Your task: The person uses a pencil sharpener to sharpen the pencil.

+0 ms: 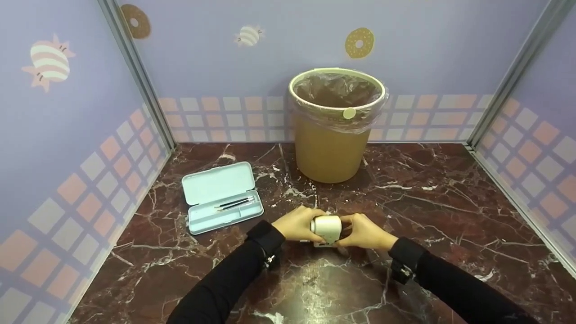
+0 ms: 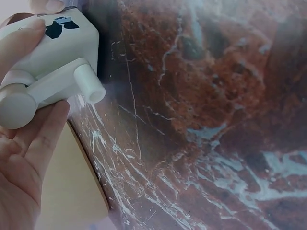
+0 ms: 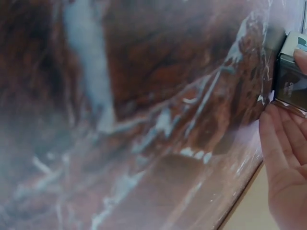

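Note:
A white hand-crank pencil sharpener (image 1: 328, 227) is held between both hands, low over the marble-patterned table. My left hand (image 1: 297, 224) grips its crank side; in the left wrist view the thumb lies on the body, near dark patches, and fingers reach underneath. The crank handle (image 2: 57, 81) with its short knob points away from the palm there. My right hand (image 1: 363, 231) holds the opposite end, thumb on one side and fingers on the other. That end carries a dark see-through shavings drawer (image 3: 291, 81), partly cut off by the right wrist frame.
Left of the hands, a light-blue pencil case (image 1: 218, 185) lies with its lid raised, holding a few thin dark sticks like pencils (image 1: 236, 203). Behind the hands stands a tan bin (image 1: 330, 153) lined with a clear bag. Patterned walls (image 1: 202, 67) enclose the table.

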Available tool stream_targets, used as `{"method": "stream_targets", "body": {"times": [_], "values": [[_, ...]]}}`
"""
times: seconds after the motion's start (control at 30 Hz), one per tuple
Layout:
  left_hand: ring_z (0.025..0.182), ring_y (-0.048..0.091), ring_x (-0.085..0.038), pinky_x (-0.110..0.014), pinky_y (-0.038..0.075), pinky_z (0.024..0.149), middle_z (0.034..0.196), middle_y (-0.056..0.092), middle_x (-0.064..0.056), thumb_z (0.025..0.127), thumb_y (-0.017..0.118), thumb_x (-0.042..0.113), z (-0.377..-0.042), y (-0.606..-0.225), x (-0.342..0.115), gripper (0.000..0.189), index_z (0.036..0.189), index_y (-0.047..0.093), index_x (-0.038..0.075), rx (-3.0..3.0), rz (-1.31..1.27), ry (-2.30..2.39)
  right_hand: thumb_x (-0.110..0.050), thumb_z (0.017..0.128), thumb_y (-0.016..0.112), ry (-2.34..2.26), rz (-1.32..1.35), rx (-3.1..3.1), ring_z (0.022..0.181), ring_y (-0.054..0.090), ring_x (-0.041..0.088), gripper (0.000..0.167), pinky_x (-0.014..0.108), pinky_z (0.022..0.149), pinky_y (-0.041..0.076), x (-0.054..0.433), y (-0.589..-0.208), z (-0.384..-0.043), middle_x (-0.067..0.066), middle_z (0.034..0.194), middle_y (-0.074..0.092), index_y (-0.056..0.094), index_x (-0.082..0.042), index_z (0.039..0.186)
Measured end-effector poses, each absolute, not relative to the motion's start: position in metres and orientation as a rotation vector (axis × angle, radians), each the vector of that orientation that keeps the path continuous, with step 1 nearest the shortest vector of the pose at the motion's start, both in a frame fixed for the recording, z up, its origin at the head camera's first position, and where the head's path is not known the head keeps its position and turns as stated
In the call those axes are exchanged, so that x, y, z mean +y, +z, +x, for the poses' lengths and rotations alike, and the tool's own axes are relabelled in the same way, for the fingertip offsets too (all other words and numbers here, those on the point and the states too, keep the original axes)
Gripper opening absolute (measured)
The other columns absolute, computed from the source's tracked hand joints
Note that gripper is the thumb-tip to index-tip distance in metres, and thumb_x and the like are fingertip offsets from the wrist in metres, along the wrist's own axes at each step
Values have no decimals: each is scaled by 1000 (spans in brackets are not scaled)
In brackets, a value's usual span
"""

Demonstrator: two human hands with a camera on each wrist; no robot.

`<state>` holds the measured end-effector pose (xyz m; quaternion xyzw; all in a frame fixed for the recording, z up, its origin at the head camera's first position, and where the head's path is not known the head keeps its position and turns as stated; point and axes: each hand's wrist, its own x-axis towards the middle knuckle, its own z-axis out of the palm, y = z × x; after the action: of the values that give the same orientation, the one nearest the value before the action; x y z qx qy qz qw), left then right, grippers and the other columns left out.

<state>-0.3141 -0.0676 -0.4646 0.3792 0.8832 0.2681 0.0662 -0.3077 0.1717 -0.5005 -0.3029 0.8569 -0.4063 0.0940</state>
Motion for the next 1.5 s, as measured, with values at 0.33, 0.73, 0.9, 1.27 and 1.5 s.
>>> {"method": "stream_targets", "body": {"times": [0.33,0.73,0.9,1.27,1.5], "values": [[83,68,-15,-18,51,71,105,78,-11,77,90,25,-317,-464,-64,56,125,69,6,2647,1145,776,-13,79,85,-1259,-908,2496,104,76,33,45,30,88,62,180,-505,-307,21,114,76,69,5,117],[83,67,-13,-17,50,71,104,78,-12,77,89,23,-317,-466,-59,54,123,68,5,2620,1168,799,-19,79,87,-1230,-924,2532,107,75,32,52,32,90,61,192,-508,-306,20,119,75,69,3,123],[83,67,-14,-18,51,71,104,78,-11,77,89,23,-317,-464,-62,54,124,68,5,2629,1167,799,-23,78,88,-1183,-877,2597,108,74,37,62,37,91,61,209,-508,-304,25,125,71,66,7,128],[83,69,-15,-20,53,72,105,78,-11,77,89,24,-319,-468,-70,56,126,68,5,2647,1158,794,-29,78,88,-1155,-777,2697,106,75,33,61,41,93,60,245,-510,-292,19,118,76,68,4,124],[87,72,-20,-22,54,74,108,78,-12,77,89,22,-317,-468,-70,58,127,67,5,2643,1144,817,-31,80,87,-1164,-760,2704,107,75,33,58,40,93,61,252,-508,-288,16,118,76,68,1,125]]}}
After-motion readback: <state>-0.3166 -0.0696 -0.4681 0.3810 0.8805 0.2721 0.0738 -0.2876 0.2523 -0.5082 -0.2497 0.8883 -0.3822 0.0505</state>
